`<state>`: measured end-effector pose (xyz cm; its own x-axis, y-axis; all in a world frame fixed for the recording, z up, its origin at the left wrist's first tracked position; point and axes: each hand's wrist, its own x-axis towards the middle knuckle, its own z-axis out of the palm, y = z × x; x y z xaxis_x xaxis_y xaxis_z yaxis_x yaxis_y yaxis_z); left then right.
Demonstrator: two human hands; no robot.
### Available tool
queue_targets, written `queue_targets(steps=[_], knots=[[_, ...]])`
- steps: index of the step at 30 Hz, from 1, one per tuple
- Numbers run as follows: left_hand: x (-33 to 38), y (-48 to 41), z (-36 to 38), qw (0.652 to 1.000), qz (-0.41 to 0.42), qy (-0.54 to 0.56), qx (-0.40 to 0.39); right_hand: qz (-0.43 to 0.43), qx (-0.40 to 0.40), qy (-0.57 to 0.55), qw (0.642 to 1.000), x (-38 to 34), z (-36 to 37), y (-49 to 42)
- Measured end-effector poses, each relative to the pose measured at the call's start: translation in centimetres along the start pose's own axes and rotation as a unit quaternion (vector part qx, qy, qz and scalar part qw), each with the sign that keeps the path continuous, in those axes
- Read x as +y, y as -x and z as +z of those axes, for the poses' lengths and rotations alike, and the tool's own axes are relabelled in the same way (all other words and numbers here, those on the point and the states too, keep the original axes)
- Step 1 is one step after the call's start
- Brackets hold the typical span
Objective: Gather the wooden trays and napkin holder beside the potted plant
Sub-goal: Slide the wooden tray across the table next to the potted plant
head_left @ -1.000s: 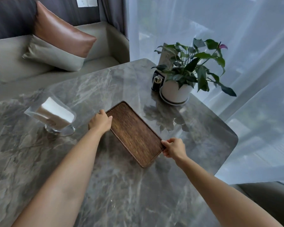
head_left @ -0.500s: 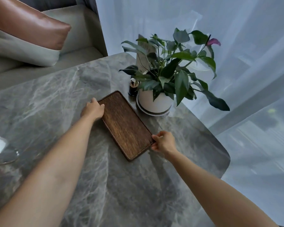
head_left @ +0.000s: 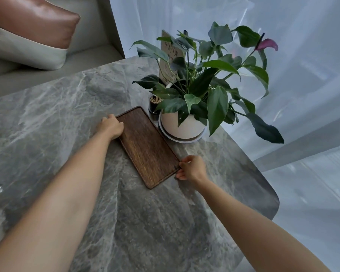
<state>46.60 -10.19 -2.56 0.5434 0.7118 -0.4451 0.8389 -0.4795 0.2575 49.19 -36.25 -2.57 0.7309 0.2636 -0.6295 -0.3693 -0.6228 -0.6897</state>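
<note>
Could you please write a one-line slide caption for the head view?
Both hands, left and right, hold a wooden tray flat on the marble table beside a white potted plant.

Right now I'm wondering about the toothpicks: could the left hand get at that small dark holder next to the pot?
Probably yes. The left hand rests on the wooden tray's far corner, with bare tray between it and the toothpick holder; only overhanging plant leaves crowd it.

Worktop (head_left: 71, 107): grey veined marble, polished, faint sheen. Tray (head_left: 147, 147): dark-stained wood, visible grain, matt. Plant pot (head_left: 182, 125): white, smooth, prob. glazed ceramic. Cushion (head_left: 31, 22): brown leather-look top w/ soft gloss, grey cloth below. Curtain (head_left: 302, 55): sheer white fabric.
</note>
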Motion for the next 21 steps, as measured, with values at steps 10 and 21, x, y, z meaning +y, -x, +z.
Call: queue_targets(steps=[10, 21], knots=[[0.4, 0.3, 0.2, 0.995, 0.067, -0.069, -0.001, -0.002, 0.003, -0.015, 1.0, 0.4, -0.4, 0.0], [-2.6, 3.8, -1.1, 0.983, 0.117, -0.117, 0.074, -0.093, 0.112, 0.164, 0.976, -1.2, -0.5, 2.0]])
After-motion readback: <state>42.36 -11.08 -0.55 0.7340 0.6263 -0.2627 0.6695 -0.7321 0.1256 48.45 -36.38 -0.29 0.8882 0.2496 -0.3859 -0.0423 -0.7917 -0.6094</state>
